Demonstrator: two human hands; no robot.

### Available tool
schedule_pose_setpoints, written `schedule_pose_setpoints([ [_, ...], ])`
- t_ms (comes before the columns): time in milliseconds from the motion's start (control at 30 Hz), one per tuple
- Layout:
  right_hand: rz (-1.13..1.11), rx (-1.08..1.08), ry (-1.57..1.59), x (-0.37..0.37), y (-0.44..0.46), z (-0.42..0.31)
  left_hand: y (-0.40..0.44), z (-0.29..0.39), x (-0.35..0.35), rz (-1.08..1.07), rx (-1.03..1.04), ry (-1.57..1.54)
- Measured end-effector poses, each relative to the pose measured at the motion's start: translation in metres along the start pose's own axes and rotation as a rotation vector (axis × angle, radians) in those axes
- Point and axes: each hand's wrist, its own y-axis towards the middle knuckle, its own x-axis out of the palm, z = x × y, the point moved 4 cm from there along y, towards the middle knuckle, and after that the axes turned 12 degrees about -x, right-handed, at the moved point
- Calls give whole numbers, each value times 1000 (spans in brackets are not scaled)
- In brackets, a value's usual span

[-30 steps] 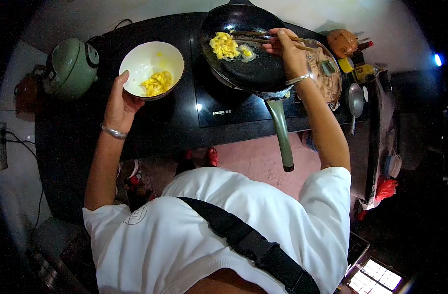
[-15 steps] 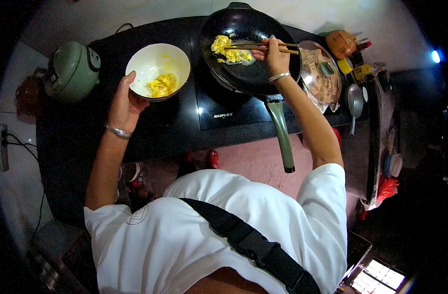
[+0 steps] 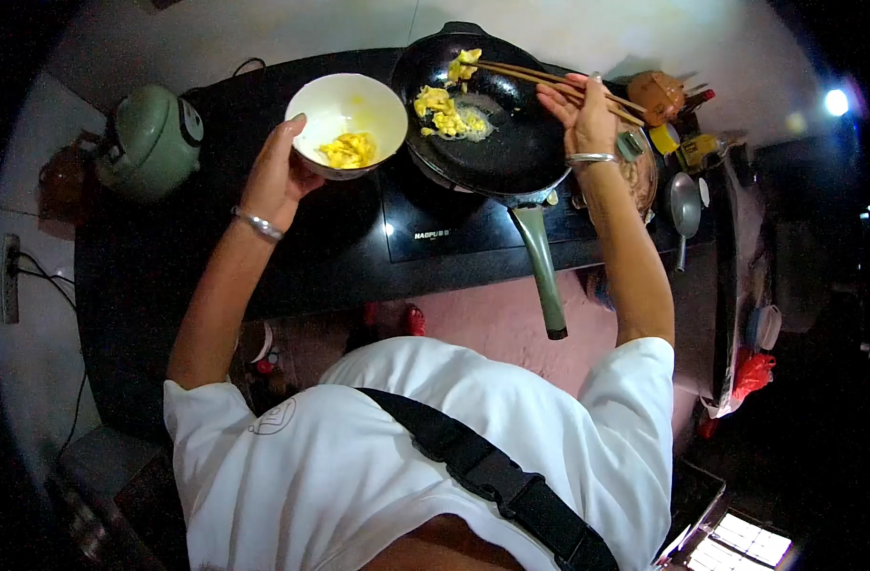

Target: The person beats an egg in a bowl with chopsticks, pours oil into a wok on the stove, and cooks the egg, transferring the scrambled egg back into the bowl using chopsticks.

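My left hand (image 3: 285,176) grips the near-left rim of a white bowl (image 3: 323,107), thumb on top. Yellow scrambled egg (image 3: 347,149) lies in the bottom of the bowl. To its right, a black wok (image 3: 530,143) with a green handle (image 3: 540,266) sits on the cooktop (image 3: 454,243). My right hand (image 3: 587,114), over the wok's right edge, is closed on a pair of chopsticks (image 3: 535,74). Their tips hold a piece of egg (image 3: 464,65) above the wok's far left side. More egg (image 3: 446,112) lies in the wok below it.
A green rice cooker (image 3: 149,143) stands at the left. Right of the wok are a glass lid (image 3: 642,181) over pale food, an orange-brown pot (image 3: 656,97), a yellow-labelled bottle (image 3: 700,149) and a metal ladle (image 3: 682,205). A power strip (image 3: 11,278) hangs on the left wall.
The bowl in my left hand has moved right, closer to the wok. My right hand has moved up and right, and the chopsticks have lifted a piece of egg off the egg in the wok.
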Motion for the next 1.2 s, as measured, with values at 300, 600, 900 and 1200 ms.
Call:
schedule_pose_setpoints([
  [300, -296, -38, -10, 27, -25, -95, 35, -7, 68, -71, 1, 105],
  [600, -435, -97, -102, 24, -25, -98, 37, -10, 53, -127, 48, 31],
  [900, -244, 239, -117, 16, -3, 74, 24, -14, -2, 43, 52, -54],
  [1200, -137, 104, -225, 13, 19, 106, 37, -14, -23, -20, -46, -117],
])
